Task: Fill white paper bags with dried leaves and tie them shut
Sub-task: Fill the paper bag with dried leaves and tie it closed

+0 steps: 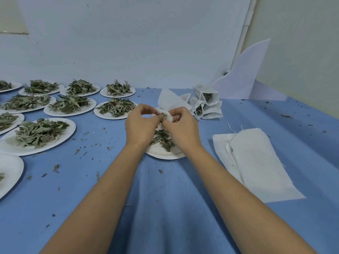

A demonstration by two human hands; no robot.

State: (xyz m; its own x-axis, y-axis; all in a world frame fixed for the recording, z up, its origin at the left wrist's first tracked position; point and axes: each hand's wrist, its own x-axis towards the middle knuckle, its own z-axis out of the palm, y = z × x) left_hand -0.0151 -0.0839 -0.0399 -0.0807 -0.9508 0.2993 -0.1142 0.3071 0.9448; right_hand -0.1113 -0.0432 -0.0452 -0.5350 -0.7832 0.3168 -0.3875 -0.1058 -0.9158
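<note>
Head view: both hands meet over the middle of the bench, knuckles toward the person. The left hand has its fingers curled, the tips pinching a few dried leaves at the mouth of the white paper bag. The right hand is likewise curled and grips the bag's gathered rim; the two hands touch at the fingertips.

The bag's mouth faces the person, held between the hands. Its long axis runs away from them toward the far wall and leans slightly right, the closed end raised beyond the fingers.

Directly below the hands sits a paper plate carrying a small heap of loose leaves.

Beyond and right of the bag, a pile of filled bags lies on the bench, leaves showing at the openings. Near the right forearm lies a flat stack of empty bags.

To the left, rows of leaf-laden plates cover the blue bench, which is strewn with leaf fragments. A white sheet leans against the wall at the far right.
</note>
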